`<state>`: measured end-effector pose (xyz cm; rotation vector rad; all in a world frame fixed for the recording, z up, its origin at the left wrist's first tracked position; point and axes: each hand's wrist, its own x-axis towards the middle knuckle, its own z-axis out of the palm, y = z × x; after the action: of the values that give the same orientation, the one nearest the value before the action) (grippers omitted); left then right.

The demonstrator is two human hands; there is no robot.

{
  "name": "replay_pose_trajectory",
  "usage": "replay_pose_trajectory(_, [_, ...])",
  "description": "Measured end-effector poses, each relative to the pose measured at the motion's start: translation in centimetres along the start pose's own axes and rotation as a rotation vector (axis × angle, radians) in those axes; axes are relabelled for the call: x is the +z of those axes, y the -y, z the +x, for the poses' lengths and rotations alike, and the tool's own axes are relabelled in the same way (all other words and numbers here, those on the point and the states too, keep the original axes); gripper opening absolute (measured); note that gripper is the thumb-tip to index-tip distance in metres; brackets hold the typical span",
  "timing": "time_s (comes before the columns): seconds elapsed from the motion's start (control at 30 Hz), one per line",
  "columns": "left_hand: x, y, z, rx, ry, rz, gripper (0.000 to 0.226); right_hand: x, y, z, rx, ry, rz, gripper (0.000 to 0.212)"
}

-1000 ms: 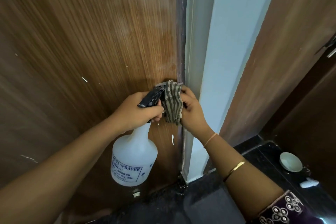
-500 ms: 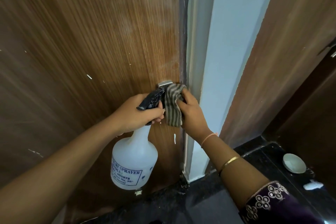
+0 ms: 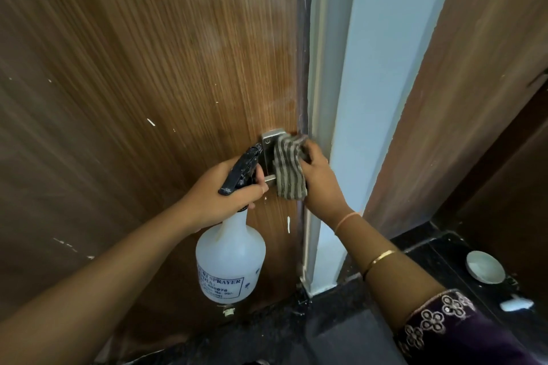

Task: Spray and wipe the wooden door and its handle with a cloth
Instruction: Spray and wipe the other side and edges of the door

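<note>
Mid-frame, striped grey-brown cloth [image 3: 289,169] bunched in right hand [image 3: 320,181], pressed against steel handle [image 3: 268,142] on brown wood-grain door [image 3: 148,68] to rub the metal. Left hand [image 3: 225,195] clamped round neck of white plastic spray bottle [image 3: 231,261], held close, likely ready to respray.

Most of handle [image 3: 269,146] under cloth [image 3: 289,170]

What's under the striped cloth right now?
The metal handle plate on the door. Only its left strip shows; the rest is covered by the cloth, gripped by the right hand.
</note>
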<state>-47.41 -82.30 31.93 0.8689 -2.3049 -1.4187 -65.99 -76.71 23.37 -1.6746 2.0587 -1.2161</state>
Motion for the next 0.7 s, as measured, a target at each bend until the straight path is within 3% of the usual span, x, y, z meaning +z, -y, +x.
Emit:
replay_pose_trajectory(0.07, [-0.2,0.1,-0.1,0.002,-0.013,-0.017,0.024,1.3,-1.2,-1.7,0.112,0.028,0.07,0.057])
replay_pose_trajectory(0.2, [-0.4,0.4,-0.2,0.008,-0.011,-0.043,0.011,3.4,-2.8,-3.2,0.323,-0.032,0.156,0.028])
replay_pose_trajectory(0.3, [-0.6,0.7,-0.2,0.002,-0.004,-0.052,0.023,2.8,-1.9,-3.3,0.448,-0.141,0.44,0.012])
replay_pose_trajectory(0.4, [-0.6,1.2,0.2,-0.012,0.003,-0.078,0.014,0.6,-0.1,-2.3,0.423,-0.247,0.644,0.023])
replay_pose_trajectory(0.5, [-0.1,1.7,0.5,-0.034,-0.002,-0.194,0.013,-1.3,1.9,-1.5,0.304,-0.271,0.824,0.006])
replay_pose_trajectory(0.53, [0.1,1.8,0.5,-0.037,-0.006,-0.218,0.017,-1.7,2.1,-1.3,0.273,-0.254,0.857,0.01])
replay_pose_trajectory(0.63, [0.7,2.1,0.3,-0.019,-0.012,-0.243,0.017,-2.1,2.0,-1.0,0.243,-0.231,0.829,0.011])
replay_pose_trajectory(0.7, [0.9,2.2,0.4,-0.006,-0.016,-0.256,0.015,-1.9,1.5,-1.1,0.203,-0.224,0.654,0.017])
